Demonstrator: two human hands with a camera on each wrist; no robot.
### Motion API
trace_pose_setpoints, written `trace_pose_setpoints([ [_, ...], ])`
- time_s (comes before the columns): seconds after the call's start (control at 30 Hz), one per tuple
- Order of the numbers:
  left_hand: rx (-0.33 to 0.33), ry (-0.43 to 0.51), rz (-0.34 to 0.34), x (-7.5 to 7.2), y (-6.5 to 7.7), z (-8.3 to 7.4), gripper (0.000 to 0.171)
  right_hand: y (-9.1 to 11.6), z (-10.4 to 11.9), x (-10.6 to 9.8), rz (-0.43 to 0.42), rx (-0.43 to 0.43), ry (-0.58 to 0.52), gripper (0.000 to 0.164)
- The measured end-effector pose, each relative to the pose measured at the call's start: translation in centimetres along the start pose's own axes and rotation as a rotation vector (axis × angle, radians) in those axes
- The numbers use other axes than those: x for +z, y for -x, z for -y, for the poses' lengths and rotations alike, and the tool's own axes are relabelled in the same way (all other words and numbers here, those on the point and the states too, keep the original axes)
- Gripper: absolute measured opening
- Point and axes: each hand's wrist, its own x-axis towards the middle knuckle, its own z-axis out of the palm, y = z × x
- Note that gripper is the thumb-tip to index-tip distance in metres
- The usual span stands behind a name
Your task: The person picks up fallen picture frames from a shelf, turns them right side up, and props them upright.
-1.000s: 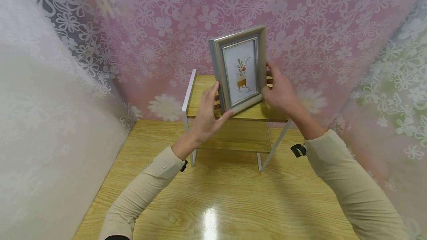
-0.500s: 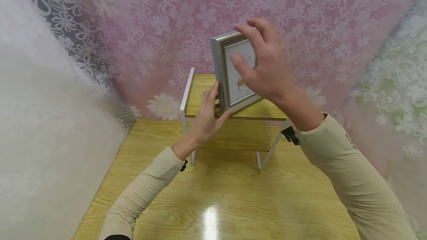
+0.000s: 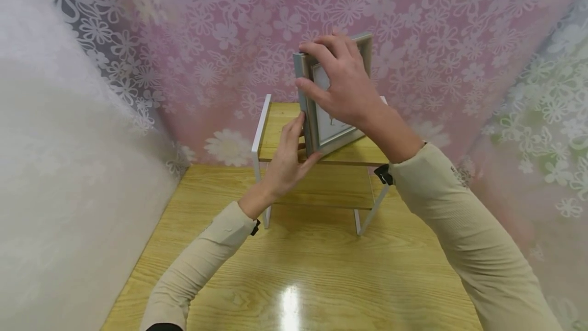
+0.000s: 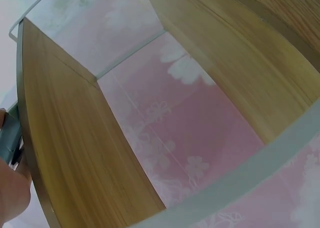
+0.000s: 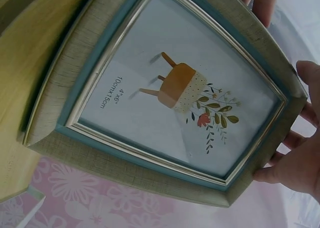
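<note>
Left hand [image 3: 282,166] and right hand [image 3: 345,85] grip the picture frame [image 5: 172,95], maybe setting it straight; next likely needs slow turning

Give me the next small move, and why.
Probably ease the picture frame back a little: its near lower corner looks close to the front edge of the top shelf, left hand at its side, right hand over its top.

Picture frame [image 5: 135,172]: silvery beige, teal. Table [image 3: 277,119]: yellow wood grain. Wall [image 3: 211,80]: pink, white floral print.
</note>
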Motion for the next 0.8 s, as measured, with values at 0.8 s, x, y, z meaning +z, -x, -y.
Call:
trace_pose_setpoints([
  [0.8, -0.269, 0.028, 0.104, -2.1, -1.2, 0.4, 0.03, 0.2, -0.6, 0.9, -0.086, -0.07, -0.03, 0.048],
])
